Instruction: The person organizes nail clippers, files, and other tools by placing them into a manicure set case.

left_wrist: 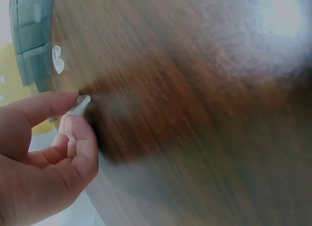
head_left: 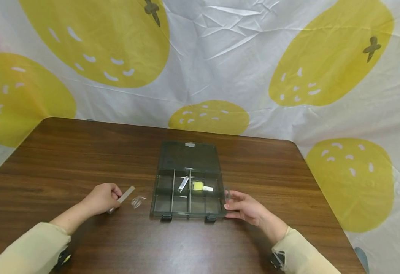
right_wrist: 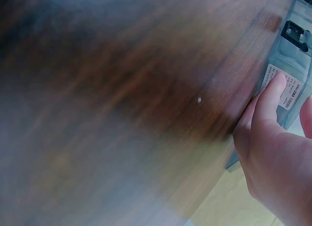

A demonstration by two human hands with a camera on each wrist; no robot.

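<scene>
My left hand [head_left: 100,198] pinches a flat pale-grey nail file [head_left: 127,194] between thumb and fingers, close over the table. In the left wrist view only a short end of it shows. Just right of it lies a small clear curled piece [head_left: 138,201]. My right hand [head_left: 246,208] rests against the right side of a dark see-through compartment box [head_left: 164,214], its fingers touching the wall. The right wrist view shows a finger on the box's white label [right_wrist: 292,89]. Inside the box are a silver nail clipper [head_left: 183,184] and a small bottle of yellow liquid with a white cap [head_left: 201,186].
The box lid [head_left: 188,155] lies folded back, away from me. Two black latches [head_left: 166,218] stick out at the box's front. All stands on a brown wood-grain table [head_left: 100,152], with a white cloth [head_left: 203,68] printed with yellow fruit hanging behind.
</scene>
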